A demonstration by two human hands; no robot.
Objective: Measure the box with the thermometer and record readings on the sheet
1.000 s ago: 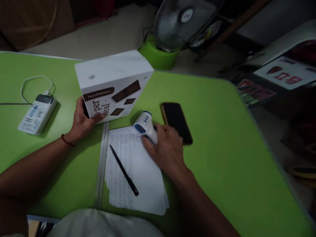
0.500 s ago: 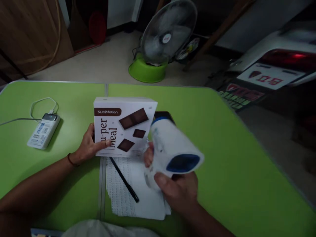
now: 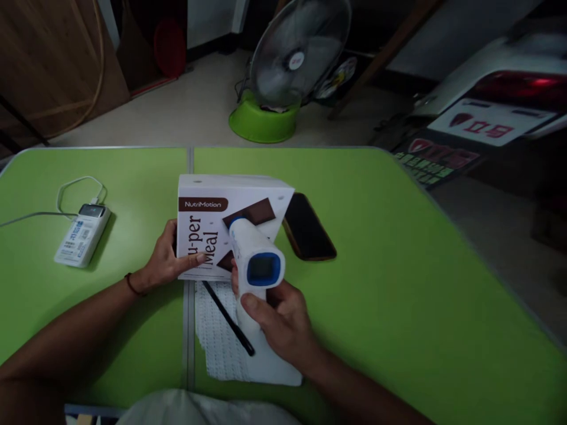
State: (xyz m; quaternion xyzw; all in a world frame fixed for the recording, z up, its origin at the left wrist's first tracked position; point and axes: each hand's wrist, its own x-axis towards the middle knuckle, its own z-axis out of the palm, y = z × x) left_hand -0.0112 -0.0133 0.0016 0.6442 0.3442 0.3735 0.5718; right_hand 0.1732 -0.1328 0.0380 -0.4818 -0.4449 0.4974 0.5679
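Observation:
My left hand (image 3: pixel 170 260) grips the left side of a white NutriMotion box (image 3: pixel 208 188), its thumb across the printed front and its other fingers hidden behind. The box stands upright, showing brown bar pictures. Wrapped round the handle of a white and blue infrared thermometer gun (image 3: pixel 257 248) is my right hand (image 3: pixel 283 319). The gun's screen faces me and its front end points at the box's face, covering part of the print; I cannot tell whether they touch. Below the box lie written sheets of paper (image 3: pixel 221 348) with a black pen (image 3: pixel 230 321) across them.
A phone (image 3: pixel 308 227) lies right of the box on the green folding table (image 3: pixel 398 283). At the left is a white power bank (image 3: pixel 84 236) with a cable. Beyond the table stand a fan (image 3: pixel 296 59) on a green base and a vehicle's rear with a plate (image 3: pixel 489 121).
My right hand has brought the thermometer gun leftward and turned it from a tilt to face the box. The phone now shows more fully. The box appears slightly farther right in view.

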